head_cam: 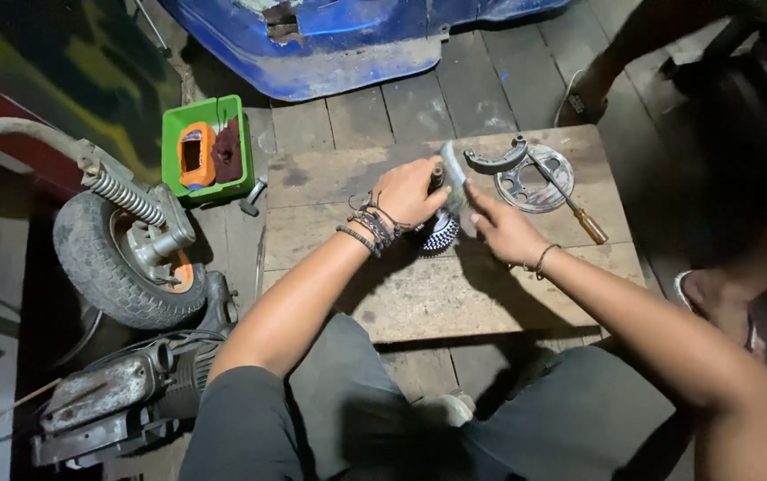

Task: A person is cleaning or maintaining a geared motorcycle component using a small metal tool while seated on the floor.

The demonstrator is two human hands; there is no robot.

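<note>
Worn wooden planks form a low worktop (pixel 401 303) on a dim workshop floor, where a seated person works. At its centre the left hand (pixel 407 190), fingers curled shut, grips a small toothed metal part (pixel 441 233) from above, while the right hand (pixel 501 227) comes in from the right, fingers pinching a pale flat piece (pixel 453 181) whose long axis stands roughly upright against it. Just right of the hands lie a curved grey brake shoe (pixel 495 161), a round perforated metal plate (pixel 535 181) and a wooden-handled screwdriver (pixel 571 203). Left of the worktop sit a green plastic tray (pixel 208 147) and a small rubber-tyred wheel (pixel 121 254).
</note>
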